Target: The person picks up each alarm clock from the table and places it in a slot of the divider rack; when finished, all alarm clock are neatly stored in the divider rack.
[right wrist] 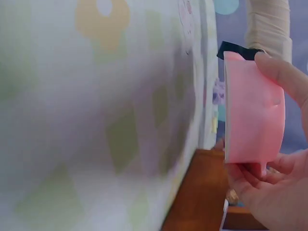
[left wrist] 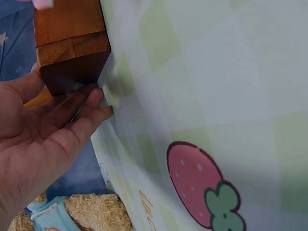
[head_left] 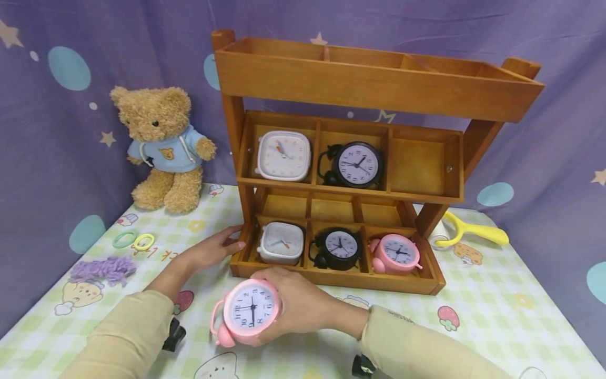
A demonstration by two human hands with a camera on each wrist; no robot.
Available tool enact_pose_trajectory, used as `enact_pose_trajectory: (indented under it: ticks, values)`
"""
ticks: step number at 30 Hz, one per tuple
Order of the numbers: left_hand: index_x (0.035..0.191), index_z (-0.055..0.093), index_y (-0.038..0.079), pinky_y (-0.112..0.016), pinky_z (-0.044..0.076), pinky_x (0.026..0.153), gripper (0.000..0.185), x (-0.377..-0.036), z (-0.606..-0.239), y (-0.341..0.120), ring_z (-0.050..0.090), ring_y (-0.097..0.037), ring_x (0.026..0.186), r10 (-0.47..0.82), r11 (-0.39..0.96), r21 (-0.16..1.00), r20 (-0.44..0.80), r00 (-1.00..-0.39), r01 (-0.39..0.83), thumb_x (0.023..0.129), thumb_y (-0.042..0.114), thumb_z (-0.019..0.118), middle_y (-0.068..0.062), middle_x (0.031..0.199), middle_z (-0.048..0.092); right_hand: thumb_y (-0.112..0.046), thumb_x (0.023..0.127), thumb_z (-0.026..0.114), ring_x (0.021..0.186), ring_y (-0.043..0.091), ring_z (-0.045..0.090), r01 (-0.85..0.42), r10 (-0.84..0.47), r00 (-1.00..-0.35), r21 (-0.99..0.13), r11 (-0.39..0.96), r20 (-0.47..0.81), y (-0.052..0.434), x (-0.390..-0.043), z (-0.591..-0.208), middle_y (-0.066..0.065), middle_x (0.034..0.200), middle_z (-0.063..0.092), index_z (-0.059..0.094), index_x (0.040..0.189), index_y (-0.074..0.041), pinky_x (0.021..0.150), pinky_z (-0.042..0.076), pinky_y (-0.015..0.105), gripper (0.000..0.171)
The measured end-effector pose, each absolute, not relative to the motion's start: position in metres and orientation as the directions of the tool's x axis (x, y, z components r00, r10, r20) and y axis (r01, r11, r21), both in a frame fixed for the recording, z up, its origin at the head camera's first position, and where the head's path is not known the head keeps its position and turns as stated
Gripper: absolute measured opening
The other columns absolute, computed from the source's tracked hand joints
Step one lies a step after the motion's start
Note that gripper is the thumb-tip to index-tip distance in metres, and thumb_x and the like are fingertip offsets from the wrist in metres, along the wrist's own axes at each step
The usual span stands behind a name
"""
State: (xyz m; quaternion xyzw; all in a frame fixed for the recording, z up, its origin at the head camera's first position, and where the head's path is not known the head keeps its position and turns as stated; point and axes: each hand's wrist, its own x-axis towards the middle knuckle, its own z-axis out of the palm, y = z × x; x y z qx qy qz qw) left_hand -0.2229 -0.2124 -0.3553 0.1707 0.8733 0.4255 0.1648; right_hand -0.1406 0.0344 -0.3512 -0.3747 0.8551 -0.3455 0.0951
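Observation:
A pink alarm clock [head_left: 252, 307], its dial turned sideways, is gripped by my right hand [head_left: 305, 305] above the table in front of the wooden shelf [head_left: 379, 84]. In the right wrist view, thumb and fingers hold the rim of the pink clock [right wrist: 252, 110] from opposite sides. My left hand [head_left: 210, 252] touches the lower left end of the shelf. The left wrist view has the fingers of this hand [left wrist: 53, 130] fairly straight against the wooden end [left wrist: 72, 57]. On the bottom tier sit a white clock [head_left: 281, 242], a black alarm clock [head_left: 338, 248] and another pink alarm clock [head_left: 397, 253].
The middle tier holds a white clock [head_left: 284, 156] and a black alarm clock [head_left: 357, 164]. A teddy bear [head_left: 165, 150] sits at the back left. Purple yarn [head_left: 104, 269] and two rings [head_left: 143, 242] lie at left; a yellow-handled roller [head_left: 478, 231] lies behind the shelf's right side.

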Motion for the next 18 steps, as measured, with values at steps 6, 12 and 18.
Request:
enact_pose_trajectory:
  ticks: [6, 12, 18]
  values:
    - [0.153, 0.019, -0.016, -0.060, 0.036, 0.113, 0.060, -0.224, -0.356, -0.213, 0.042, -0.055, 0.135, 0.436, 0.577, 0.803, -0.146, -0.888, 0.152, 0.108, 0.014, 0.047, -0.043, 0.146, 0.038, -0.036, 0.062, 0.099, 0.122, 0.005, 0.053, -0.585, -0.712, -0.695, -0.655, 0.478, 0.100, 0.056, -0.138, -0.341, -0.008, 0.136, 0.058, 0.054, 0.144, -0.016, 0.108, 0.044, 0.031, 0.095]
    - [0.153, 0.018, -0.017, -0.060, 0.037, 0.112, 0.060, -0.224, -0.357, -0.214, 0.042, -0.055, 0.134, 0.440, 0.567, 0.810, -0.141, -0.887, 0.152, 0.108, 0.013, 0.046, -0.044, 0.145, 0.038, -0.039, 0.062, 0.099, 0.122, 0.008, 0.054, -0.600, -0.698, -0.703, -0.643, 0.476, 0.139, 0.078, -0.135, -0.328, -0.009, 0.137, 0.058, 0.053, 0.145, -0.017, 0.106, 0.047, 0.037, 0.097]
    - [0.153, 0.018, -0.017, -0.060, 0.037, 0.112, 0.060, -0.224, -0.358, -0.213, 0.042, -0.055, 0.134, 0.444, 0.556, 0.819, -0.146, -0.884, 0.144, 0.109, 0.012, 0.046, -0.044, 0.145, 0.038, -0.038, 0.062, 0.099, 0.116, 0.007, 0.057, -0.619, -0.682, -0.706, -0.634, 0.462, 0.193, 0.106, -0.132, -0.316, -0.012, 0.130, 0.060, 0.054, 0.143, -0.020, 0.101, 0.050, 0.038, 0.095]
